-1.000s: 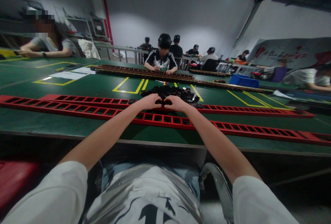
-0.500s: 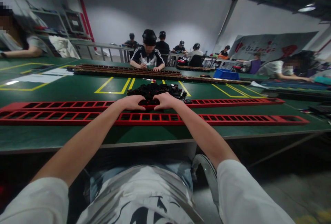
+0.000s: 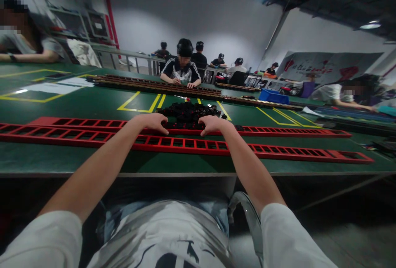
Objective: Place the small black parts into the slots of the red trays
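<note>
Both my hands, left point(image 3: 154, 122) and right point(image 3: 213, 124), fingers spread flat on far red rail point(image 3: 278, 130) beside black parts point(image 3: 188, 113). Banner point(image 3: 324, 68) writing unreadable.

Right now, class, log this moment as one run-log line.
left hand: on far red rail, grip unclear | right hand: same rail, grip unclear | black parts pile: behind hands | near red rail: untouched

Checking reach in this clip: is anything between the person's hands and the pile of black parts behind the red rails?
Nothing visible blocks them. The left hand and right hand rest on the far red rail, at the near edge of the black parts. The near rail lies under the wrists, not in the way.
</note>
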Demonstrator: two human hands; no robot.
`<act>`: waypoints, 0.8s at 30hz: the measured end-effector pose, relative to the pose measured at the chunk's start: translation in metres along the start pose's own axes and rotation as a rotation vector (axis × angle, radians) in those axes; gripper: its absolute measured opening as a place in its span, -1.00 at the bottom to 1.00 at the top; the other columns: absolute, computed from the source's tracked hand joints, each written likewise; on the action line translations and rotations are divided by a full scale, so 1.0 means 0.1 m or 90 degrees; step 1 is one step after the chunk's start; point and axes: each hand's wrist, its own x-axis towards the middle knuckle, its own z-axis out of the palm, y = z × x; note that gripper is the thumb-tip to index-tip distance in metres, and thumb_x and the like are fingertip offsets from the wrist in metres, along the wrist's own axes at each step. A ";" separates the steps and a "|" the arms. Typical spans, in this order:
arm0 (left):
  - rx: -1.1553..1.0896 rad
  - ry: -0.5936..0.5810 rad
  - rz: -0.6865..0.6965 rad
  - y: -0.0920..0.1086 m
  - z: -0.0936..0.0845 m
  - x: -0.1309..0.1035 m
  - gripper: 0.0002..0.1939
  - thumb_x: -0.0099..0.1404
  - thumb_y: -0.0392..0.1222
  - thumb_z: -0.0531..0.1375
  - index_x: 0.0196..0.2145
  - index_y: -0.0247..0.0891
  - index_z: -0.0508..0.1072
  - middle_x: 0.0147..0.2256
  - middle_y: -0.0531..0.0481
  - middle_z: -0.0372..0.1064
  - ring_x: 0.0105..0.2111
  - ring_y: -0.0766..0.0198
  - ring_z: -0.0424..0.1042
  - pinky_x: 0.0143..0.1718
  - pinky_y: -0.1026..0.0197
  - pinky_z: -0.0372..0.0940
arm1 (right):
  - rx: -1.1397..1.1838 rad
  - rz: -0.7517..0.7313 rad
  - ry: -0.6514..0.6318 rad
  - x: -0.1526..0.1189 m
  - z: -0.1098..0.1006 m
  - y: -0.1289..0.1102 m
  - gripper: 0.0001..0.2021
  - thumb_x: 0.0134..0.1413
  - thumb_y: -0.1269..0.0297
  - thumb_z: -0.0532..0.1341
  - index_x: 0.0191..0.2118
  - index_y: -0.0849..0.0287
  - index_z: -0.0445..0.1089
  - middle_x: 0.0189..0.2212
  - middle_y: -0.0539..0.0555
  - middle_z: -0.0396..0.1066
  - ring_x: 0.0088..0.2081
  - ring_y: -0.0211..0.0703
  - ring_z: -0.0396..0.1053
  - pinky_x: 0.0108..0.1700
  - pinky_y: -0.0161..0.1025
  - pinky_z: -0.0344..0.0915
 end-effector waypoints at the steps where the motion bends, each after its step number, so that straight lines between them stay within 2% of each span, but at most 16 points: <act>1: 0.003 0.012 0.009 0.01 0.00 -0.01 -0.34 0.08 0.30 0.26 -0.03 -0.24 0.53 0.01 -0.20 0.48 -0.05 -0.02 0.46 -0.10 0.14 0.30 | -0.002 -0.013 0.007 0.02 0.01 0.00 -0.34 -0.15 0.17 0.50 0.14 0.15 0.44 0.08 0.22 0.47 0.03 0.15 0.45 0.02 -0.10 0.36; 6: -0.004 0.086 0.041 0.09 0.07 0.04 -0.40 0.09 0.29 0.28 -0.09 -0.23 0.56 -0.09 -0.17 0.50 -0.14 0.03 0.47 -0.16 0.16 0.30 | 0.092 -0.131 0.082 0.12 0.06 -0.04 -0.59 0.04 0.18 0.40 0.02 0.22 0.53 -0.03 0.19 0.54 -0.06 0.00 0.49 -0.05 -0.21 0.37; 10: 0.016 0.131 0.056 0.24 0.16 0.17 -0.39 0.14 0.32 0.23 -0.07 -0.21 0.54 -0.07 -0.15 0.50 -0.11 0.04 0.47 -0.16 0.19 0.30 | 0.132 -0.152 0.117 0.15 0.06 -0.08 -0.76 0.09 0.28 0.36 -0.11 0.21 0.58 -0.19 0.12 0.58 -0.19 -0.11 0.50 -0.15 -0.27 0.36; 13: 0.000 0.165 0.073 0.33 0.19 0.23 -0.39 0.18 0.30 0.22 -0.02 -0.22 0.53 -0.01 -0.16 0.49 -0.04 0.02 0.46 -0.12 0.19 0.31 | 0.146 -0.137 0.126 0.12 0.05 -0.06 -0.77 0.07 0.31 0.37 -0.13 0.21 0.59 -0.21 0.10 0.59 -0.23 -0.14 0.50 -0.18 -0.29 0.35; 15: -0.046 0.169 0.092 0.31 0.18 0.22 -0.45 0.23 0.25 0.20 -0.02 -0.21 0.53 -0.01 -0.14 0.50 -0.04 0.06 0.47 -0.08 0.19 0.31 | 0.161 -0.125 0.132 0.11 0.06 -0.03 -0.76 0.06 0.30 0.37 -0.12 0.21 0.60 -0.22 0.10 0.59 -0.25 -0.15 0.50 -0.19 -0.29 0.36; 20: -0.141 0.162 0.106 0.15 0.13 0.14 -0.58 0.22 0.12 0.25 -0.07 -0.17 0.57 -0.11 -0.05 0.56 -0.14 0.15 0.51 -0.11 0.19 0.33 | 0.181 -0.141 0.142 0.14 0.12 -0.01 -0.74 0.08 0.28 0.36 -0.10 0.21 0.59 -0.21 0.10 0.59 -0.22 -0.15 0.51 -0.16 -0.30 0.37; 24: -0.158 0.157 0.085 0.17 0.10 0.14 -0.61 0.18 0.13 0.29 -0.17 -0.18 0.60 -0.19 -0.03 0.58 -0.20 0.15 0.51 -0.18 0.19 0.33 | 0.195 -0.161 0.169 0.15 0.17 -0.11 -0.73 0.11 0.27 0.35 -0.06 0.20 0.58 -0.15 0.12 0.58 -0.16 -0.13 0.50 -0.11 -0.29 0.38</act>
